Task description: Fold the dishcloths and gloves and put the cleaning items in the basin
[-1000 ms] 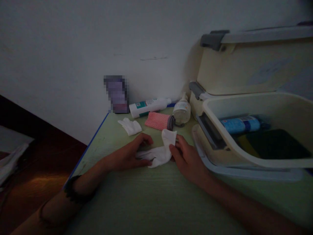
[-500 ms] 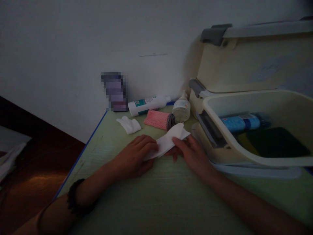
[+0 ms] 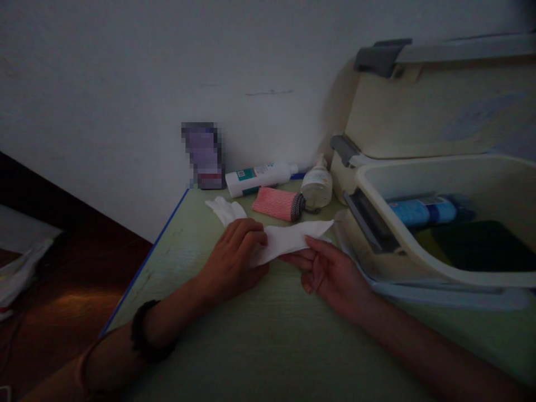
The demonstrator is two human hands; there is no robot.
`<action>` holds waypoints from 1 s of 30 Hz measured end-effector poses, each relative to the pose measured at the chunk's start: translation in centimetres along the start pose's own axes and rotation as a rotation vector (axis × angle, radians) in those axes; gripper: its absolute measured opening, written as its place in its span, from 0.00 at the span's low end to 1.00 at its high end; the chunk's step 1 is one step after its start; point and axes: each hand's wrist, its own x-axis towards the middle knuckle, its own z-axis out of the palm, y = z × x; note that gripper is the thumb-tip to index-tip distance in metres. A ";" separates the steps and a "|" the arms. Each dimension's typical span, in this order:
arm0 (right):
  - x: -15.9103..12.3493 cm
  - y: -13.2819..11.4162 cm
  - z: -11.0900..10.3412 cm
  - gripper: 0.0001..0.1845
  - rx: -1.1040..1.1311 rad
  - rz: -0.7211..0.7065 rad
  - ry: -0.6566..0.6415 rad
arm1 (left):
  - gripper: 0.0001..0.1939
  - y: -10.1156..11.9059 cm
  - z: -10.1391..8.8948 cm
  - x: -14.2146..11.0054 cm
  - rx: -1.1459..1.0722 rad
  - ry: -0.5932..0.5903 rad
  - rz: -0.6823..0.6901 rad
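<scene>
A folded white tissue [image 3: 288, 237] is stretched between my two hands, low above the green table [image 3: 234, 346]. My left hand [image 3: 237, 257] is closed on its left end, the thumb underneath partly hidden. At the other end, my right hand [image 3: 330, 271] pinches the tissue between thumb and fingers, palm turned up. Just behind my left hand lies a crumpled white tissue [image 3: 226, 209]. A pink mesh cloth [image 3: 274, 204] with a dark checked end lies beyond the held tissue.
Along the wall are a propped phone [image 3: 205, 159], a white bottle [image 3: 259, 177] on its side and a clear pump bottle [image 3: 317, 187]. To the right, an open cream bin [image 3: 364, 234] holds a blue bottle [image 3: 425, 210] and a dark green pad [image 3: 488, 245].
The tissue has gone from slanted and bunched to flatter and more level between my hands. My right hand has turned palm up. The whole view has shifted slightly.
</scene>
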 end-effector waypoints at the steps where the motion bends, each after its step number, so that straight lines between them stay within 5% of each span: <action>1: 0.0 0.0 0.0 0.09 -0.033 -0.016 0.013 | 0.13 -0.1 -0.2 0.1 0.003 0.008 0.029; 5: 0.2 0.2 -0.3 0.13 -0.335 -0.182 0.147 | 0.08 -0.4 -1.0 0.3 0.017 -0.045 0.174; 10: 0.2 0.5 -1.2 0.15 -0.869 -0.453 0.205 | 0.08 -0.4 -1.4 0.4 -0.091 -0.374 0.304; 14: 0.2 0.6 -1.7 0.20 -0.937 -0.476 0.179 | 0.11 0.1 -1.6 0.6 -0.164 -0.515 0.306; 19: 0.1 0.5 -1.6 0.24 -1.049 -0.488 0.153 | 0.10 -0.4 -2.0 0.5 -0.204 -0.380 0.273; 24: -0.2 0.6 -1.7 0.34 -1.439 -0.616 0.111 | 0.12 -1.9 -2.8 0.3 -0.147 -0.166 0.233; 30: -0.6 1.2 -1.9 0.34 -1.707 -0.663 0.171 | 0.12 -1.6 -3.0 0.7 -0.157 -0.354 0.241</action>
